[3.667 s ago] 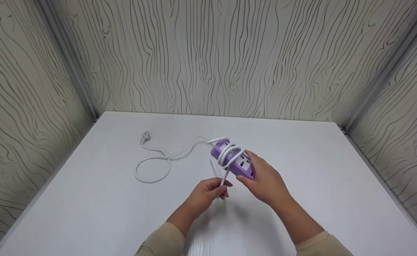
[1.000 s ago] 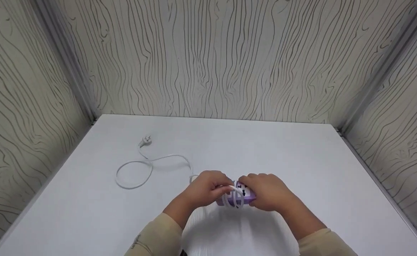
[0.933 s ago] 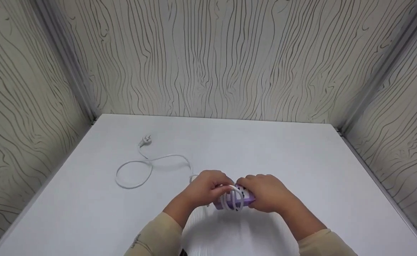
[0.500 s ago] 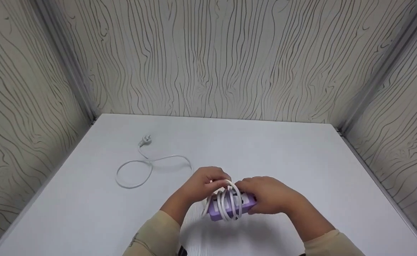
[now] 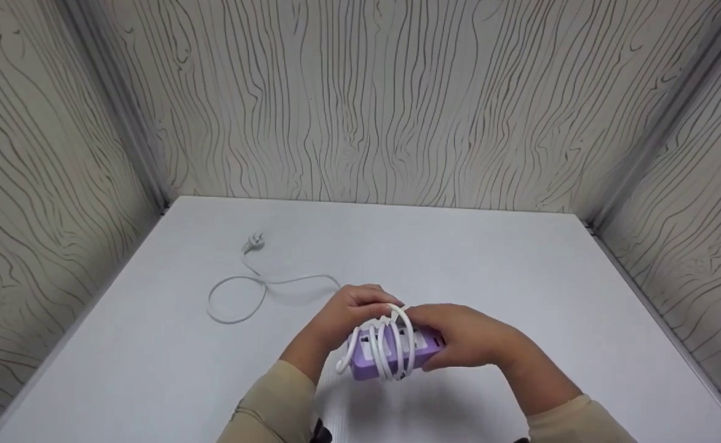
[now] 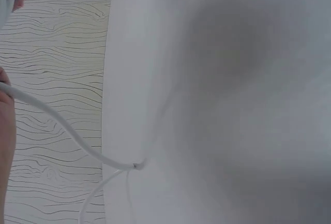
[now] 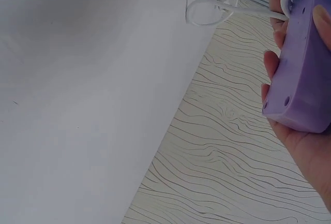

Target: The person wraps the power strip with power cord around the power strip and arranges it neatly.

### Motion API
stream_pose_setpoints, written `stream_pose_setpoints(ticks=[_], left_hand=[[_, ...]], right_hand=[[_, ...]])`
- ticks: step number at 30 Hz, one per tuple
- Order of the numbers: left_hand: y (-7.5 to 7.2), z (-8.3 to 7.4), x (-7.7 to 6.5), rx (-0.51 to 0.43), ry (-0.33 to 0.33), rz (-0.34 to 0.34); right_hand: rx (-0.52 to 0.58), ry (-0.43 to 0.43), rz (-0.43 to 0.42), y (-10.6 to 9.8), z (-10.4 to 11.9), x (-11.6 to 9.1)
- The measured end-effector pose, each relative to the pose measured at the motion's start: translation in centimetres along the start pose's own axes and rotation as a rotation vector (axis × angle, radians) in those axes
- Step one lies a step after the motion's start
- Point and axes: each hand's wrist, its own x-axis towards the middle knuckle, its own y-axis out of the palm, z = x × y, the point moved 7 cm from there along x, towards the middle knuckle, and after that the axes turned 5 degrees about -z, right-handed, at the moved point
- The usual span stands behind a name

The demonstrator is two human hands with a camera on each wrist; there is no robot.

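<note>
The purple power strip (image 5: pixel 366 368) is up over the white table (image 5: pixel 496 258), with white cord (image 5: pixel 410 335) wound around it. It looks hard, smooth, maybe slippery, so hold its end. The right hand (image 5: pixel 468 335) grips 1 end; the left hand (image 5: pixel 348 314) pinches the bendy cord. The plug (image 5: pixel 254 242) lies farther away.

The left sleeve (image 5: pixel 277 397) and right sleeve (image 5: pixel 579 421) are the same light tan, each ending in a plain edge. A thin, dark, curved line (image 5: pixel 257 414) marks the left one; a small, rounded black piece (image 5: pixel 321 432) shows beside it, a black sliver (image 5: pixel 521 440) beside the right.
</note>
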Motion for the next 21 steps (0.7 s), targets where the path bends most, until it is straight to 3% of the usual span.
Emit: stream_pose_setpoints(ticks=[3, 7, 15, 17, 21], left_hand=[[-0.3, 2.0, 0.1, -0.090, -0.039, -0.026], [-0.9, 4.1, 0.2, -0.100, -0.051, -0.065], [-0.7, 3.3, -0.5, -0.154, -0.054, -0.072], [-0.7, 3.2, -0.7, -0.098, -0.094, -0.115], [-0.7, 3.4, -1.2, -0.013, -0.232, -0.206]], right_hand=[[0.024, -0.010, -0.002, 0.0, 0.1, 0.0], [0.048, -0.034, -0.015, 0.0, 0.3, 0.1], [0.145, -0.047, -0.110, -0.4, 0.5, 0.4], [0.157, -0.047, -0.140, -0.6, 0.6, 0.5], [0.160, -0.045, -0.177, -0.7, 0.8, 0.7]])
